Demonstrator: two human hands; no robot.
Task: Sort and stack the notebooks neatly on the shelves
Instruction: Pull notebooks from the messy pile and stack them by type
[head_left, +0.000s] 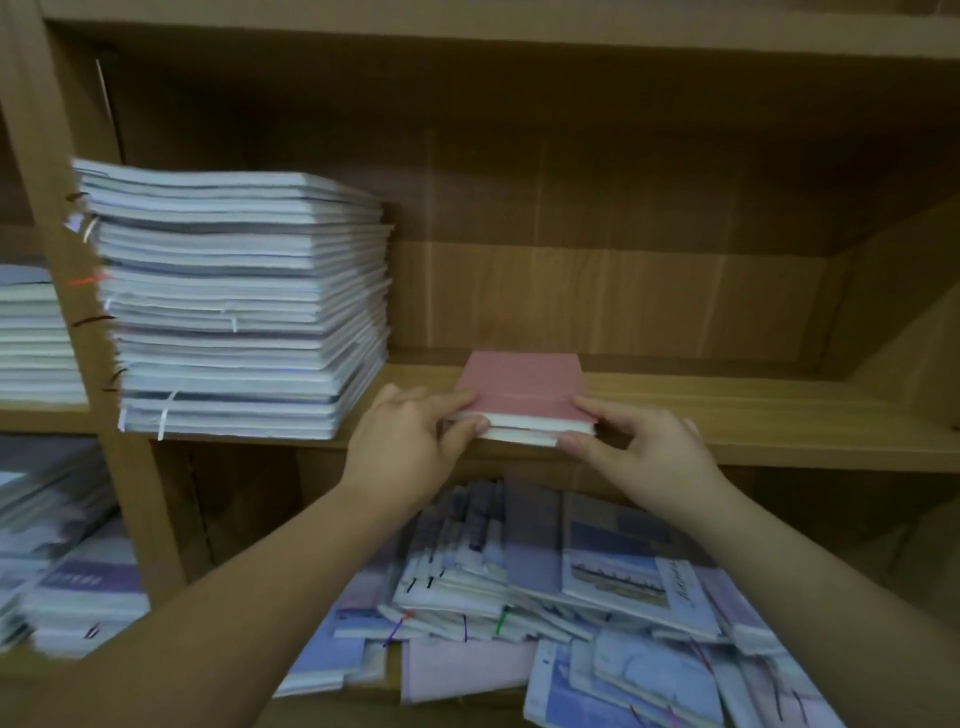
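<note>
1. We held the pink notebooks (519, 387), two by the look of their page edges, between both hands at the front lip of the shelf board (779, 415). The upper one sat slightly askew on the lower.
2. Our left hand (400, 441) pinched their left edge, fingers over the cover and thumb against the pages. Our right hand (649, 452) pinched the right front corner the same way. Gripping from both sides was probably meant to square the pair up.
3. Just left of our left hand stood the tall stack of pale blue notebooks (244, 306), near the pink pair but apart from it. We judged the pink ones were starting their own pile by colour.
4. Beyond our fingertips, and to the right of our right hand, open board ran to the back panel, giving room to slide the pair deeper.
5. We could not tell whether the pair overhung the lip. If it did, it might tip.
6. Beneath our wrists lay the loose heap of notebooks (571, 597), unsorted on the lower shelf.
</note>
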